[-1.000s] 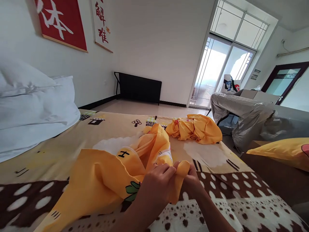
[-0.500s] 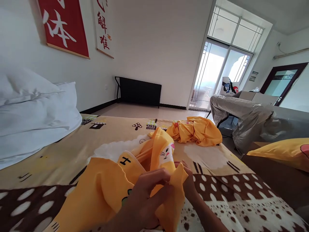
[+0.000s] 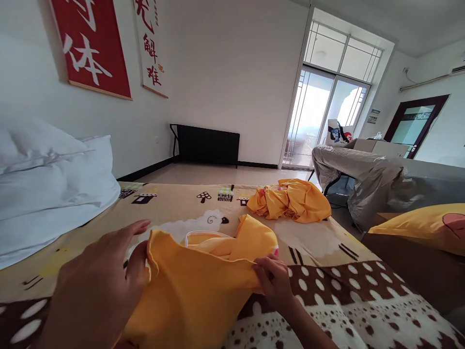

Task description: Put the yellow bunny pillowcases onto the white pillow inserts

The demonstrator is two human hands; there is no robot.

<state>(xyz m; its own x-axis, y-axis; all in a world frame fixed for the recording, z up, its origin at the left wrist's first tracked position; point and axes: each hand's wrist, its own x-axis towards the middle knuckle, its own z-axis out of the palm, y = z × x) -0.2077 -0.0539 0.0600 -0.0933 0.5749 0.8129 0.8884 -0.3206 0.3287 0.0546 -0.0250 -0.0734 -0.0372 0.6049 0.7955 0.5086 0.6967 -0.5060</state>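
Note:
A yellow pillowcase (image 3: 196, 286) is spread loosely in front of me, its upper edge raised and a fold with white piping showing behind it. My right hand (image 3: 274, 281) pinches the right part of that edge between thumb and fingers. At the left corner, my left hand (image 3: 98, 281) has its thumb and index finger apart, the thumb against or just beside the cloth. Whether other left fingers touch the underside is hidden. Beyond lies a bunched yellow cloth (image 3: 290, 199) on the patterned blanket (image 3: 203, 203).
White pillows (image 3: 54, 179) are piled at the left. A yellow cushion (image 3: 425, 225) rests at the right edge, near plastic-covered furniture (image 3: 366, 169). A black folded panel (image 3: 207, 145) leans on the far wall beside the glass door (image 3: 323, 111).
My left hand has moved left, away from the right one, and its fingers have parted. The pillowcase edge is now stretched out between them, with the printed face turned out of sight.

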